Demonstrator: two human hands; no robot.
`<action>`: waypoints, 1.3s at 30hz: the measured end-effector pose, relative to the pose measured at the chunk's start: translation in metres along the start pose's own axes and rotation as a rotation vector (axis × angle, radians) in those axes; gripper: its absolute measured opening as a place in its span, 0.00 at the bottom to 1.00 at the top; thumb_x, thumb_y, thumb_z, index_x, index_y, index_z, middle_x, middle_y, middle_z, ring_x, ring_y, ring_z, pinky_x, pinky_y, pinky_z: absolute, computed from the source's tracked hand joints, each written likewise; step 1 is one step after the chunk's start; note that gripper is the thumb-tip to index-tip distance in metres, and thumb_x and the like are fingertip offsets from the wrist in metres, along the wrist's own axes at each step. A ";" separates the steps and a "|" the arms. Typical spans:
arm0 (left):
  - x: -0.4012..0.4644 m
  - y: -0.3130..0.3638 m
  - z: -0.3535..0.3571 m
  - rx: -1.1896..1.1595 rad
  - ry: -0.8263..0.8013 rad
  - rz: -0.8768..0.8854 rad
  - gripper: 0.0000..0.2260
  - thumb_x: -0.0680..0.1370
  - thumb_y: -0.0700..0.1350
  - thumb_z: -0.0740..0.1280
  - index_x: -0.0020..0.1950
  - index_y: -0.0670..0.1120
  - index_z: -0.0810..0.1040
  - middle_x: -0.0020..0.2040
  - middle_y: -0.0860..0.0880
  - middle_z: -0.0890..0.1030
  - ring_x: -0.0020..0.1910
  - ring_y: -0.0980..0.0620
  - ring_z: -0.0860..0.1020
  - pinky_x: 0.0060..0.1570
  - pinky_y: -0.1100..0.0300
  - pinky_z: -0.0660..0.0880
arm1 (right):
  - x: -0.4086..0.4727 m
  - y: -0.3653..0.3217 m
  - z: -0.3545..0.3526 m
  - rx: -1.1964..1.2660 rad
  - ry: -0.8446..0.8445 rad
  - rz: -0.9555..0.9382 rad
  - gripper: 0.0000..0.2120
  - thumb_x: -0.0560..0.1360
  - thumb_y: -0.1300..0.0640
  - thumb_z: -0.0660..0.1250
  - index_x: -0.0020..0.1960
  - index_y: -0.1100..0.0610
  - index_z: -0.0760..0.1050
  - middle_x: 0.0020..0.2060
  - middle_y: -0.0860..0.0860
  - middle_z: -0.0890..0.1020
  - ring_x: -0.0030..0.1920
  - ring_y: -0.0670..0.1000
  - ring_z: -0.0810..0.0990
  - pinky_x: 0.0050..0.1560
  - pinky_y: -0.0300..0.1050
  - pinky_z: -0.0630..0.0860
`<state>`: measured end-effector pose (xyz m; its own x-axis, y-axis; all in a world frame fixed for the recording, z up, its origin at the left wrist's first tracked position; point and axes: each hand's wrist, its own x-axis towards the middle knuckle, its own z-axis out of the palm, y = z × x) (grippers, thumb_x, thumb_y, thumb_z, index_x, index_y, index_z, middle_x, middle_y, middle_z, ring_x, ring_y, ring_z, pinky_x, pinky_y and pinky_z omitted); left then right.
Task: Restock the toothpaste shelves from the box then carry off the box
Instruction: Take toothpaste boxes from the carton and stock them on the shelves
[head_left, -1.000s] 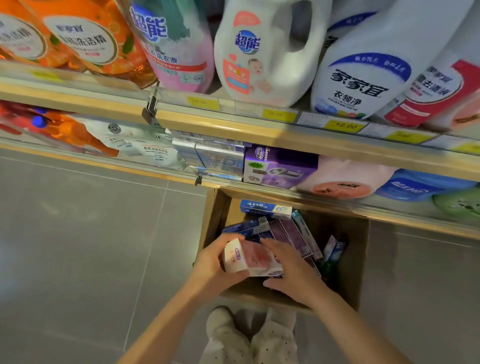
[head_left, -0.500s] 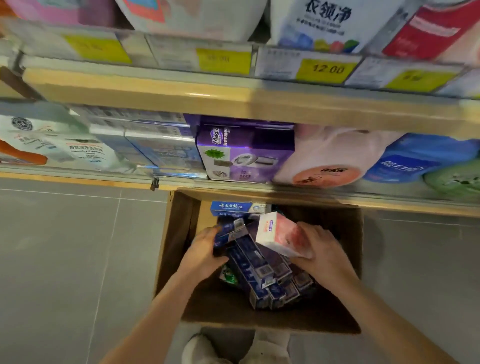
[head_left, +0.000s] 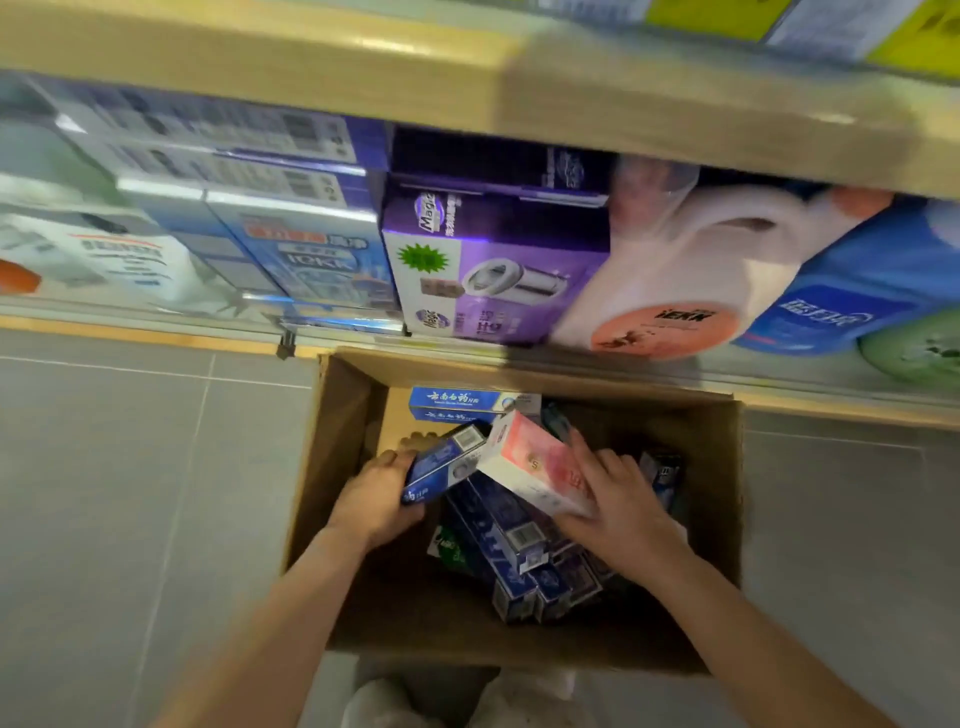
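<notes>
Left hand (head_left: 375, 501) grips a blue carton (head_left: 441, 470); right hand (head_left: 618, 506), at 3 o'clock, clamps a pink carton (head_left: 535, 467), lifting both clear of the box (head_left: 337, 441) for shelving.

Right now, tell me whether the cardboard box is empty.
Not empty: the cardboard box holds toothpaste cartons piled inside, bare bottom showing nearer the person.

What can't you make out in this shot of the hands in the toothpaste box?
Head view only:
- Price tags on the upper shelf: cut off by the top edge and blurred, unreadable.
- Box floor under the dark blue cartons: covered by the pile and in shadow, so no count.
- Fingertips of the right hand under the pink-and-white carton: hidden by it.
- Print on the blue carton in the left hand: too small and smeared.
</notes>
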<state>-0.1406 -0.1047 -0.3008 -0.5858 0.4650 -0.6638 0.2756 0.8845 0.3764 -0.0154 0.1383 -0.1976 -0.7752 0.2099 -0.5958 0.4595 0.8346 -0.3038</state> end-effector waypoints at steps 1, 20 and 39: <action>-0.023 0.009 -0.019 -0.037 0.022 -0.009 0.32 0.71 0.49 0.70 0.73 0.49 0.62 0.66 0.46 0.70 0.65 0.44 0.69 0.63 0.54 0.69 | -0.013 -0.010 -0.014 -0.014 -0.010 -0.001 0.43 0.74 0.42 0.64 0.76 0.48 0.39 0.66 0.49 0.63 0.64 0.51 0.61 0.65 0.47 0.62; -0.500 0.068 -0.310 -0.738 0.557 -0.490 0.12 0.74 0.46 0.70 0.54 0.48 0.71 0.46 0.48 0.79 0.42 0.48 0.76 0.39 0.62 0.65 | -0.246 -0.293 -0.320 -0.106 0.037 -0.693 0.22 0.72 0.53 0.72 0.63 0.52 0.69 0.55 0.56 0.78 0.52 0.59 0.77 0.52 0.49 0.74; -0.818 0.179 -0.159 -1.179 1.341 -1.190 0.16 0.67 0.57 0.67 0.49 0.53 0.68 0.45 0.52 0.77 0.40 0.54 0.75 0.34 0.68 0.66 | -0.457 -0.504 -0.287 -0.040 -0.379 -1.336 0.54 0.62 0.55 0.78 0.73 0.46 0.43 0.65 0.55 0.71 0.61 0.58 0.75 0.58 0.49 0.72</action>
<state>0.2663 -0.3329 0.4119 -0.2698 -0.9187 -0.2886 -0.7051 -0.0156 0.7090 -0.0167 -0.2321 0.4408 -0.4457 -0.8943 -0.0386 -0.5466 0.3061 -0.7795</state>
